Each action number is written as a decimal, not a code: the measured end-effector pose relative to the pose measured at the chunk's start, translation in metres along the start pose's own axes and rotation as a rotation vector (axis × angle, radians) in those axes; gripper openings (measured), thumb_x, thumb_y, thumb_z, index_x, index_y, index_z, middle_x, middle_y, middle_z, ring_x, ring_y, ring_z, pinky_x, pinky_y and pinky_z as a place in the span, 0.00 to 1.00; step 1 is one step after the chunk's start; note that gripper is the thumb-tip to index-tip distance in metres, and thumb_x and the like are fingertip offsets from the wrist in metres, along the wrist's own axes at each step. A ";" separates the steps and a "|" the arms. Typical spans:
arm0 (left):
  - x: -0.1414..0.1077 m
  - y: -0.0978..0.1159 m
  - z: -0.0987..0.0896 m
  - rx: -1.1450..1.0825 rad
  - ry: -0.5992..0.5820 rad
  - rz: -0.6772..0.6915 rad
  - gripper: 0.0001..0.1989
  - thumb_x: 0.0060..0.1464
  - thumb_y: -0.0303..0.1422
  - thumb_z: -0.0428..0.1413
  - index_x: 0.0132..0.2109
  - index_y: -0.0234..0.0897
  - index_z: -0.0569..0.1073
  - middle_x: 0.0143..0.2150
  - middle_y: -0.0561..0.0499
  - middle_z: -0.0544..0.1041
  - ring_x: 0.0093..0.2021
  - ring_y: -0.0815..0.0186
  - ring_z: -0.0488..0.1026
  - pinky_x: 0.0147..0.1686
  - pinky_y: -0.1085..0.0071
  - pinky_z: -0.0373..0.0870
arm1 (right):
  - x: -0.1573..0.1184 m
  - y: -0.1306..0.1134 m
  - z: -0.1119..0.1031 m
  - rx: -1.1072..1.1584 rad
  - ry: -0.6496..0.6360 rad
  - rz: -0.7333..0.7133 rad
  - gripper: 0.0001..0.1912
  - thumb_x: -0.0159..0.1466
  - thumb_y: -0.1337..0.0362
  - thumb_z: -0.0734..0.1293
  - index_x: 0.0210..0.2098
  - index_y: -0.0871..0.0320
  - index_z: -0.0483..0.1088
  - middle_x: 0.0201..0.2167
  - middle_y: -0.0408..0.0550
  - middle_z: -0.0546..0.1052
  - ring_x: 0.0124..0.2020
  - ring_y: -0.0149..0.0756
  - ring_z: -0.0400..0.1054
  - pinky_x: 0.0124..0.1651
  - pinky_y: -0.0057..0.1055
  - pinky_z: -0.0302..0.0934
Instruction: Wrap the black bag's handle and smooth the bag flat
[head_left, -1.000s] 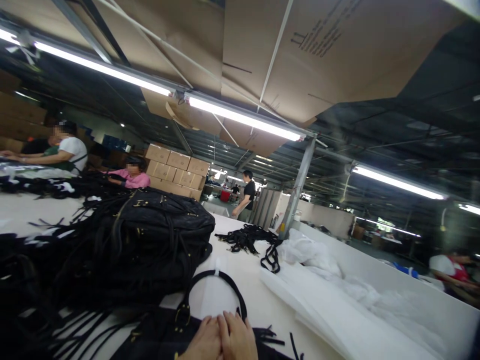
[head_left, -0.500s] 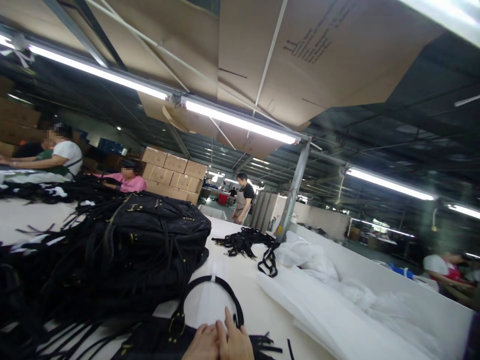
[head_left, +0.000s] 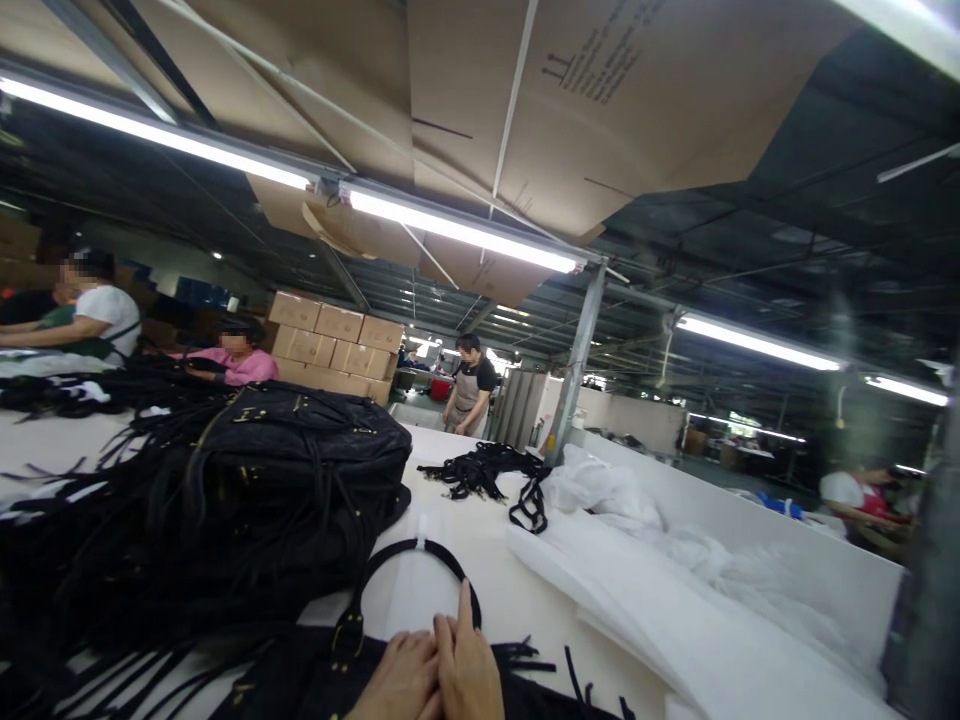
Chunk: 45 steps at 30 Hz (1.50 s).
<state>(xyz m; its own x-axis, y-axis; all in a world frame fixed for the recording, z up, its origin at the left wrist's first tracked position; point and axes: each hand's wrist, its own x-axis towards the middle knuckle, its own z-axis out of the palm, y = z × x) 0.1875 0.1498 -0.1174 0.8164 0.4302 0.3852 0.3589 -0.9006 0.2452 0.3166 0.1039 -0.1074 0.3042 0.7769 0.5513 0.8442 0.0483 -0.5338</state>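
Observation:
My left hand (head_left: 399, 675) and my right hand (head_left: 471, 665) are side by side and touching, over a black bag (head_left: 281, 675) at the bottom edge. The right index finger points up beside the bag's curved black handle (head_left: 427, 546), which has a white tag at its top. The left fingers are bent against the right hand. What lies between or under the fingers is hidden. Left of the hands, a large pile of black bags (head_left: 300, 440) with brass-coloured fittings and straps covers the white table (head_left: 442, 520).
Black straps (head_left: 487, 467) lie beyond the handle. White plastic sheeting (head_left: 645, 590) runs along a low white partition (head_left: 840, 590) on the right. A metal post (head_left: 577, 365) stands behind. One person (head_left: 469, 390) stands across the table; others are farther off.
The camera view has shifted slightly. Both hands have moved a little; the right index finger now reaches up against the handle. The person across the table has turned more toward the table.

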 end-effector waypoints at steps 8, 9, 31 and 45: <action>-0.003 0.006 -0.019 -0.025 -0.115 -0.089 0.22 0.67 0.40 0.45 0.65 0.46 0.64 0.66 0.45 0.66 0.65 0.53 0.61 0.65 0.50 0.55 | 0.017 0.005 -0.024 1.090 0.371 0.585 0.44 0.66 0.49 0.57 0.70 0.64 0.32 0.42 0.55 0.79 0.42 0.40 0.77 0.52 0.40 0.68; -0.002 0.006 -0.020 -0.023 -0.120 -0.086 0.22 0.67 0.40 0.45 0.65 0.46 0.64 0.66 0.46 0.66 0.65 0.53 0.61 0.65 0.50 0.55 | 0.019 0.011 -0.026 1.128 0.421 0.611 0.43 0.67 0.48 0.55 0.69 0.64 0.30 0.42 0.54 0.78 0.42 0.39 0.78 0.50 0.40 0.69; -0.006 0.034 -0.032 0.069 -0.118 -0.087 0.23 0.69 0.38 0.43 0.67 0.37 0.59 0.64 0.41 0.65 0.64 0.53 0.60 0.65 0.51 0.52 | 0.006 0.001 -0.013 0.246 -0.064 0.193 0.24 0.66 0.55 0.55 0.54 0.60 0.71 0.48 0.56 0.78 0.52 0.45 0.71 0.58 0.39 0.60; -0.171 0.086 -0.142 0.197 -0.376 -0.134 0.26 0.58 0.37 0.59 0.61 0.33 0.67 0.63 0.34 0.67 0.63 0.43 0.62 0.61 0.42 0.57 | -0.002 -0.044 -0.040 -0.332 -0.362 -0.173 0.21 0.70 0.66 0.54 0.60 0.59 0.65 0.57 0.58 0.71 0.57 0.46 0.66 0.60 0.39 0.55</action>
<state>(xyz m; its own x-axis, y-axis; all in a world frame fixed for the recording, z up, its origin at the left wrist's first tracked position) 0.0152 0.0073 -0.0357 0.8515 0.5244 0.0024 0.5224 -0.8487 0.0825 0.2962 0.0748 -0.0593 0.0250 0.9452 0.3254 0.9810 0.0395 -0.1899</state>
